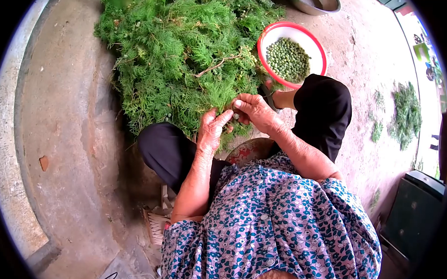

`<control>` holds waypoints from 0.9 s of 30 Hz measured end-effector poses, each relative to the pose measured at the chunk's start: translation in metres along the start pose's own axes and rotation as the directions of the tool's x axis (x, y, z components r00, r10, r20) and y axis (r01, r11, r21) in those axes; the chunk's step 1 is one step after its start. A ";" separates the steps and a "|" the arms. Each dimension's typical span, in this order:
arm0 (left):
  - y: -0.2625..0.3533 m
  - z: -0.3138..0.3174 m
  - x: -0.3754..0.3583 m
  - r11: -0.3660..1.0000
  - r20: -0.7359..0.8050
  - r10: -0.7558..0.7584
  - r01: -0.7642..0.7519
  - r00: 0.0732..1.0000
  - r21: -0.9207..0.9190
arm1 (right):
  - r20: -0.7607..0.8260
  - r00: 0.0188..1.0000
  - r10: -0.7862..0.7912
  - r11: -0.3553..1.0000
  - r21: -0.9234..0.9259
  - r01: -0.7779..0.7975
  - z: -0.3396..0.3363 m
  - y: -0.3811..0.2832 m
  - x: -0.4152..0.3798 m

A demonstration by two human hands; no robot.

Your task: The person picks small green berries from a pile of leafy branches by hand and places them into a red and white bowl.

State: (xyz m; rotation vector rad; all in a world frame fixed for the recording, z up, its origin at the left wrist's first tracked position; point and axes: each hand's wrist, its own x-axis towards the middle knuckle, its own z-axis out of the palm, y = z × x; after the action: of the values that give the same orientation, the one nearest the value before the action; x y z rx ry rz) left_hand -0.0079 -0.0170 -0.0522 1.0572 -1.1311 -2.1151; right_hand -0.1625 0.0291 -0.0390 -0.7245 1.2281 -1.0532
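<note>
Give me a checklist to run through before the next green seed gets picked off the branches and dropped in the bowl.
1. Both hands at the foliage: ok. The left hand and right hand meet at the near edge of the pile of green branches.
2. Something pinched in the fingertips: cannot tell; too small to make out.
3. Bowl ready: ok. The red-rimmed bowl sits upright beyond the right knee, beside the pile.
4. Room in the bowl: ok. The green seeds cover only its bottom.
5. Path from hands to bowl: ok, though the right knee lies close beside it.
</note>
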 end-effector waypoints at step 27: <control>0.003 -0.002 0.001 0.975 -0.139 0.033 -0.063 0.990 -0.213 | -0.016 0.997 0.071 0.898 0.436 -0.057 0.001 0.000 0.001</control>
State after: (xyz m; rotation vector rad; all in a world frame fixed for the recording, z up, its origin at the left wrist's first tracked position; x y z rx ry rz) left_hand -0.0071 -0.0204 -0.0507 1.0405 -0.8320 -2.0420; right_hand -0.1616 0.0282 -0.0391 -0.3176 0.9838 -1.2337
